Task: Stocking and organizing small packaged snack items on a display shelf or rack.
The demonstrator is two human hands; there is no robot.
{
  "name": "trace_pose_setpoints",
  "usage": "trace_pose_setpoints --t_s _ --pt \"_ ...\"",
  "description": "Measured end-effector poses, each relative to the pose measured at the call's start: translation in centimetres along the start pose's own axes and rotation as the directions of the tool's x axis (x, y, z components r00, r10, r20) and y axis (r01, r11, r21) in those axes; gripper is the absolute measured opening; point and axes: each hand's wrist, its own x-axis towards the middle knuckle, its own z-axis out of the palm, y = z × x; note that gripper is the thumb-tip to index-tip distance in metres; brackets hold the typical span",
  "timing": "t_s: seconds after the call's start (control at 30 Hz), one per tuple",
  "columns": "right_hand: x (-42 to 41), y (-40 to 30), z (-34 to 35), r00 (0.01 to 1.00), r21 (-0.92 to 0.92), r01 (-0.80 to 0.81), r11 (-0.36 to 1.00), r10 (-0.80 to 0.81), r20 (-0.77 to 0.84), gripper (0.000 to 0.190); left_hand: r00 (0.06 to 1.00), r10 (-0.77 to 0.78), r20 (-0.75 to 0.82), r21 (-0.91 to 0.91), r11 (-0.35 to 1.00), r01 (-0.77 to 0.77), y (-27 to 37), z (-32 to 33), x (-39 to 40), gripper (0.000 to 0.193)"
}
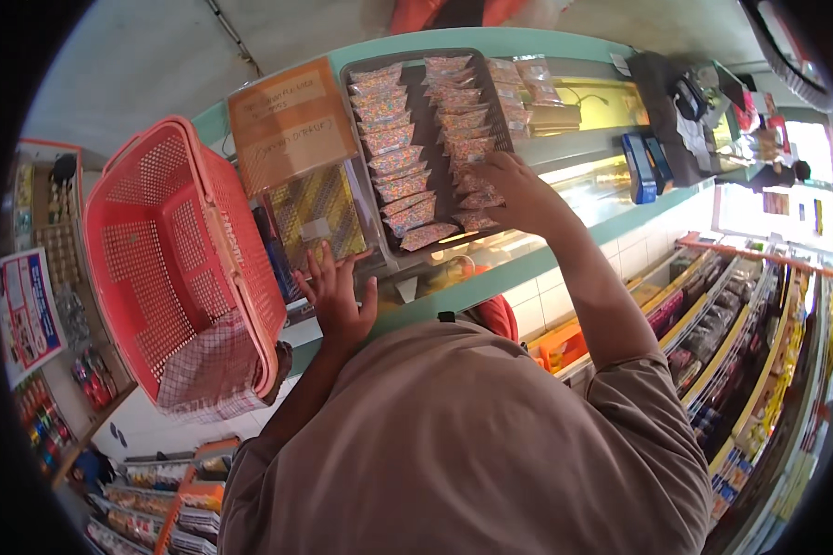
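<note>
A dark plastic tray (427, 149) stands on the counter in front of me. Two rows of small clear packets of multicoloured sprinkles (396, 159) lie in it, overlapping one another. My right hand (524, 194) reaches over the tray's right side, its fingers at the packets of the right row (477, 184). Whether the fingers grip a packet is hidden. My left hand (340, 295) is spread, with nothing in it, at the near edge of a yellow patterned pack (316, 215). Beyond that pack lies a brown cardboard piece (291, 128) bearing handwriting.
A red plastic basket (173, 173) with a checked cloth (212, 371) stands left of the counter items. More packets (536, 80) lie past the tray, and blue boxes (640, 168) stand farther right. Stocked shelves (729, 312) run at the right. The counter's green edge (416, 309) is close to my body.
</note>
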Motion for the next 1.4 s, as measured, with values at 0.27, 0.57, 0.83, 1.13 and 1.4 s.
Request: trace_pose_setpoints --t_s 0.27,0.57,0.83,1.13,1.4 --pt "1.8 1.9 0.8 0.992 -0.001 0.017 1.000 -0.017 0.125 0.069 0.996 0.072 -0.055 -0.029 0.997 -0.073 -1.3 1.8 0.6 0.053" --pt "5.1 2.3 3.2 0.953 -0.159 0.239 0.958 -0.200 0.226 0.065 1.000 -0.001 -0.021 -0.011 1.000 0.001 -2.3 0.4 0.8 0.051" --pt "6.6 -0.6 2.1 0.977 0.304 0.200 0.932 -0.211 0.004 0.065 0.995 -0.089 -0.052 0.045 0.995 0.091 -8.4 -1.2 -1.6 0.055" --pt "3.6 5.8 -0.3 0.998 0.327 -0.010 0.945 -0.010 0.060 0.060 0.842 -0.455 -0.291 0.129 0.853 0.506 -7.5 1.0 -7.8 0.066" --pt "5.2 9.4 4.0 0.912 0.027 0.335 0.942 -0.317 -0.260 0.054 0.849 -0.427 -0.313 0.204 0.842 0.499 -7.1 -0.2 -8.7 0.071"
